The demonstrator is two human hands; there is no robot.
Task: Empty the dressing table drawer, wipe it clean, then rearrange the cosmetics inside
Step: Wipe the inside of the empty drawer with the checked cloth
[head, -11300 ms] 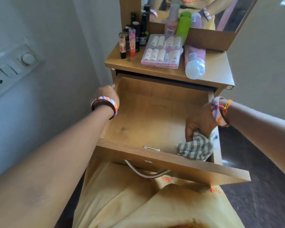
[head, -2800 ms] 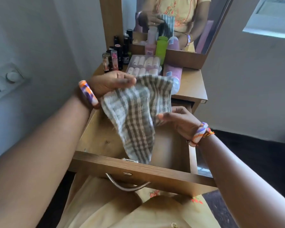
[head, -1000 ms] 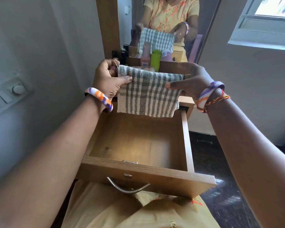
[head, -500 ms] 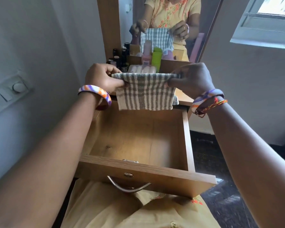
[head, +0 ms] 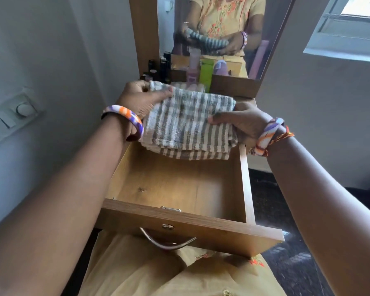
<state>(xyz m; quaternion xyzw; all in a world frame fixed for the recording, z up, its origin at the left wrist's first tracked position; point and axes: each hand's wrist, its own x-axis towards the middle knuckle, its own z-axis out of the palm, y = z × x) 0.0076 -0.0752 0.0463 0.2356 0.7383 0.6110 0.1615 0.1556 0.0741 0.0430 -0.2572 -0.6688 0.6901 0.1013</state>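
Observation:
A grey-and-white checked cloth (head: 186,122), folded into a flat rectangle, is held in the air above the back of the open wooden drawer (head: 246,180). My left hand (head: 141,97) grips its far left corner. My right hand (head: 241,120) holds its right edge, fingers under and thumb on top. The drawer's floor is bare wood. Behind the cloth, on the dressing table top, stand cosmetics: dark small bottles (head: 158,67), a pink bottle (head: 193,69), a green tube (head: 205,73) and a clear case of tubes (head: 188,86), partly hidden by the cloth.
A mirror (head: 220,26) rises behind the table top and reflects a person holding the cloth. A switch panel (head: 8,116) sits on the left wall, close to the drawer. A window (head: 348,28) is at upper right. A curved metal handle (head: 169,242) hangs on the drawer front.
The cloth hung upright from both hands half a second ago. Now it is folded over and lies flatter and lower between them, over the drawer's back.

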